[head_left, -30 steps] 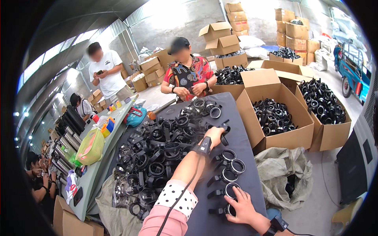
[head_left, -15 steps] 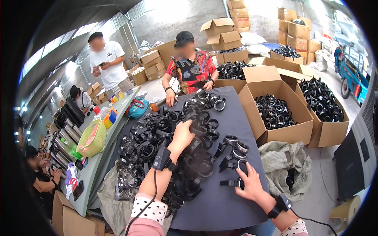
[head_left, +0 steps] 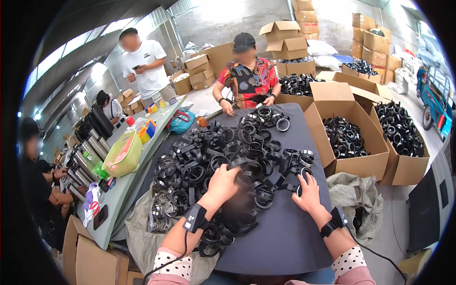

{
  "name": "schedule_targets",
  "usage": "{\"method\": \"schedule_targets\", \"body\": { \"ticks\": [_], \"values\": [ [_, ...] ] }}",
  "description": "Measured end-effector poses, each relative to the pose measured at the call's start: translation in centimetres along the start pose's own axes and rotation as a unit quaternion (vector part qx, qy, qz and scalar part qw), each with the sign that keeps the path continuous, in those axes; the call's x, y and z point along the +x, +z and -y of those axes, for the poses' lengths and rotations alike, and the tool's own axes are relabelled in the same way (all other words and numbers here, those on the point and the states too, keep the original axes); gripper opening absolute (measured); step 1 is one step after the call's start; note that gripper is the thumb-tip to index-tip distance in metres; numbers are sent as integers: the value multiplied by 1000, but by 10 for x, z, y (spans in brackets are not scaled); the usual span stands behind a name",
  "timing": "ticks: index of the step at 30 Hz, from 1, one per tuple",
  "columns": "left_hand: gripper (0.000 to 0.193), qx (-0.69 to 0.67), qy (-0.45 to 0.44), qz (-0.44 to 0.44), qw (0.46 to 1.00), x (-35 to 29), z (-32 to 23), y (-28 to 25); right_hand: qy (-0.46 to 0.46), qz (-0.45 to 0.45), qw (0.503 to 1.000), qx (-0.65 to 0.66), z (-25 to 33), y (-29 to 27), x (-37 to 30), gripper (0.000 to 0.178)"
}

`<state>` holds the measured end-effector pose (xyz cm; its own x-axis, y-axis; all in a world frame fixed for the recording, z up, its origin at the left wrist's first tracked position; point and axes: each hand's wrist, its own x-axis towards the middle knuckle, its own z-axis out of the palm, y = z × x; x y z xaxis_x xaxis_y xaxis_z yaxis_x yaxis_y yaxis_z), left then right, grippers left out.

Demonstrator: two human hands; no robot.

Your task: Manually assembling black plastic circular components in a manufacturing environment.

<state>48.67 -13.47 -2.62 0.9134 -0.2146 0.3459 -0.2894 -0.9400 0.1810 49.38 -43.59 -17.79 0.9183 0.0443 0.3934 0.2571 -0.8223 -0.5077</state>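
1. From my remote seat, the dark grey table [head_left: 285, 237] carries a big heap of black ring clamps [head_left: 204, 161] spreading from the middle to its left edge. The heap slopes toward that edge, so I judge that any hard rake through it could spill clamps onto the crumpled sheet [head_left: 142, 237] hanging below.

2. The open cardboard box [head_left: 354, 142] just beside the table's right edge is already well stocked with the same black rings. A careless toss could bounce one out, or into the second box [head_left: 403, 142] next to it.

3. My left hand [head_left: 223, 183] lies curled on top of the heap near the table's middle; motion blur below it hides the fingers, so I cannot tell whether it grasps a clamp or merely presses on them. Interlocked rings may come up tangled.

4. My right hand [head_left: 308, 192] lies with fingers spread and loose, grasping nothing, fingertips touching a small cluster of rings [head_left: 297, 161] set apart from the heap. A sideways sweep could push that cluster back into the pile.

5. The wrist strap cable [head_left: 180, 247] trails near loose clamps and could snag.
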Motion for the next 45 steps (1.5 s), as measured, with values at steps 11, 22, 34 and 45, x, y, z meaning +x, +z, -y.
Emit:
{"method": "schedule_targets", "body": {
  "ticks": [11,22,34,45],
  "values": [
    [67,-63,3,75,995,-38,9,-11,-34,23,996,-78,19,-28,-17,87],
    [65,-52,8,61,997,-58,12,-13,64,15,988,-142,14,9,26,67],
    [61,-48,16,-19,999,-76,1,-23,93,-40,987,-126,-22,40,105,69],
    [32,-255,-37,-20,966,-238,-78,27,-36,-8,998,-47,-62,66,179,55]
  ]
}}
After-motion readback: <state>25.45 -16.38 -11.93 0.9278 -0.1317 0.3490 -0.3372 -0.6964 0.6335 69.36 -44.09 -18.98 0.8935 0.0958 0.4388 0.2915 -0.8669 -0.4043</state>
